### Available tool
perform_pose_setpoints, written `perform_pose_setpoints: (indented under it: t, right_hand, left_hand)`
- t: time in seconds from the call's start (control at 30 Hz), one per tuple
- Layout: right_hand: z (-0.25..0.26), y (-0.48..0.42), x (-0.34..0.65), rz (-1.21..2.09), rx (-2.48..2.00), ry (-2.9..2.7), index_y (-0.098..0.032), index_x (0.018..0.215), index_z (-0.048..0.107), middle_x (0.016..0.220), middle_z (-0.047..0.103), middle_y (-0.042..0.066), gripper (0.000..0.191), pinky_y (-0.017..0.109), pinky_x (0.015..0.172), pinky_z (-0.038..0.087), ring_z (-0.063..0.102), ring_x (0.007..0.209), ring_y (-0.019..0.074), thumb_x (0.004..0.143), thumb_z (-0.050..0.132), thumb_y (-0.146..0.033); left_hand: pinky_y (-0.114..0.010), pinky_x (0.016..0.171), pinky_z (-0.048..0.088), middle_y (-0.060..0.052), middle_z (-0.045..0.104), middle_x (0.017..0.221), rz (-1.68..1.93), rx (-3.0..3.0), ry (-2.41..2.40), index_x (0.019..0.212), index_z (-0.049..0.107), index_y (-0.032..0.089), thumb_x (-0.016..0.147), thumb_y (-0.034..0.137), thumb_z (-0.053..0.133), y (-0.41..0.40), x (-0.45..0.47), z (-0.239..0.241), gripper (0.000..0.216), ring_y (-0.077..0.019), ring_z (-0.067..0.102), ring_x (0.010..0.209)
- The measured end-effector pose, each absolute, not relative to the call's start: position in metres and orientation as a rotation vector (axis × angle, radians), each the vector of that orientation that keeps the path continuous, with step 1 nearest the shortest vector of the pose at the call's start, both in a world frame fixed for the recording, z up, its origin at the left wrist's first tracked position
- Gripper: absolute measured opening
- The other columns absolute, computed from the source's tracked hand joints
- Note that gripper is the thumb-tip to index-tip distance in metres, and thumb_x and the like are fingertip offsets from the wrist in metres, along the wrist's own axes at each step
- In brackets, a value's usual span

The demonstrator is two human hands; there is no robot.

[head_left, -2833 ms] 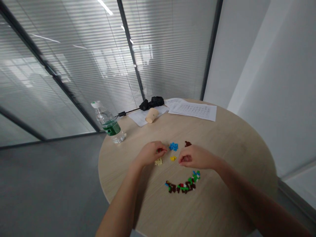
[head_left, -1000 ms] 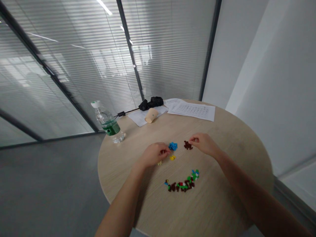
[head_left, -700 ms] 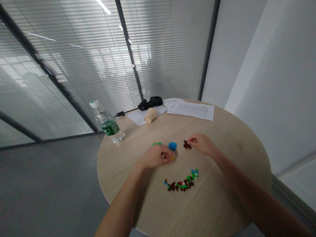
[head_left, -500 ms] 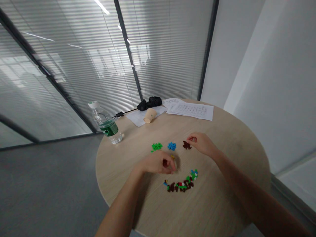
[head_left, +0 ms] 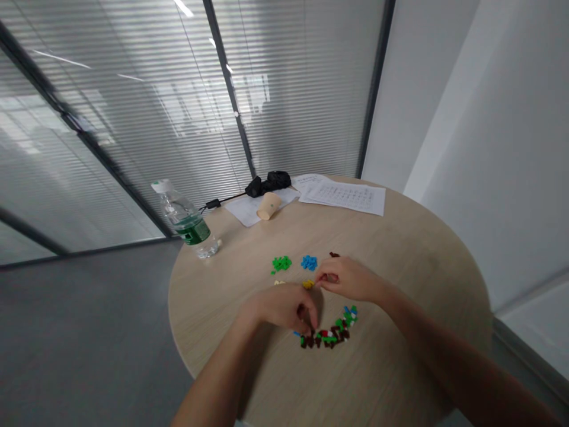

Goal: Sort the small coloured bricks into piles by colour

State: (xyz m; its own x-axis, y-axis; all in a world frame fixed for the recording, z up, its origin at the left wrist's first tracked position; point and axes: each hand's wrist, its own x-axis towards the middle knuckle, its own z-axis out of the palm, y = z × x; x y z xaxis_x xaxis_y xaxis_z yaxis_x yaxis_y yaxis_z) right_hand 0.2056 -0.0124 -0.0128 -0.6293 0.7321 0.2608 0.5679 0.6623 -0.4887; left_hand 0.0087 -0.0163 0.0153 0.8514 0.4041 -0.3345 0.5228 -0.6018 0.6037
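Note:
Small coloured bricks lie sorted on a round wooden table (head_left: 422, 261). A mixed row of brown, green and blue bricks (head_left: 331, 332) runs near me. Beyond it lie a green pile (head_left: 281, 263), a blue pile (head_left: 309, 262), a few yellow bricks (head_left: 307, 284) and a brown pile (head_left: 333, 255), mostly hidden. My left hand (head_left: 284, 305) is curled, its fingertips pinching at the left end of the mixed row. My right hand (head_left: 349, 279) is closed in a pinch beside the yellow bricks; what it holds I cannot make out.
A water bottle (head_left: 184, 220) stands at the table's left edge. At the far side lie a tipped paper cup (head_left: 268, 206), a black bundle with a cable (head_left: 268, 182) and printed sheets (head_left: 344, 194). Glass walls with blinds rise behind.
My left hand has moved from beside the blue pile toward me, down to the mixed row, uncovering the green pile. My right hand came back from the brown pile to the yellow bricks.

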Motion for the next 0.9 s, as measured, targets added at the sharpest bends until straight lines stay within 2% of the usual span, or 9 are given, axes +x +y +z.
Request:
perform_pose_setpoints:
  t: [0.23,0.57,0.9]
  right_hand:
    - [-0.0123,-0.0106,0.2089,0.490,-1.048,-2.437,-0.016,0.083,0.069,0.082,0.068,0.004,0.013,0.025,0.069,0.040,0.058,0.075,0.0144,0.083,0.056,-0.019]
    - [-0.0059,-0.0100,0.2142,0.459,-1.211,-2.365,-0.018,0.081,0.069,0.077,0.066,0.003,0.011,0.024,0.062,0.037,0.055,0.067,0.0126,0.081,0.058,-0.022]
    - [-0.0050,-0.0109,0.2125,0.504,-1.195,-2.323,-0.017,0.081,0.070,0.074,0.065,0.003,0.011,0.023,0.060,0.036,0.053,0.064,0.0114,0.080,0.059,-0.020]
  left_hand:
    - [-0.016,0.049,0.034,0.004,0.061,0.063,-0.264,2.355,0.682,0.081,0.073,0.021,0.068,0.019,0.068,-0.0169,0.0102,0.0147,0.014,-0.0067,0.053,0.055]
    - [-0.017,0.048,0.032,0.004,0.061,0.060,-0.258,2.365,0.680,0.081,0.073,0.021,0.067,0.025,0.072,-0.0177,0.0112,0.0140,0.015,-0.0067,0.051,0.052]
    - [-0.017,0.049,0.032,0.004,0.062,0.062,-0.287,2.431,0.737,0.078,0.073,0.020,0.068,0.017,0.065,-0.0197,0.0151,0.0167,0.013,-0.0065,0.050,0.053]
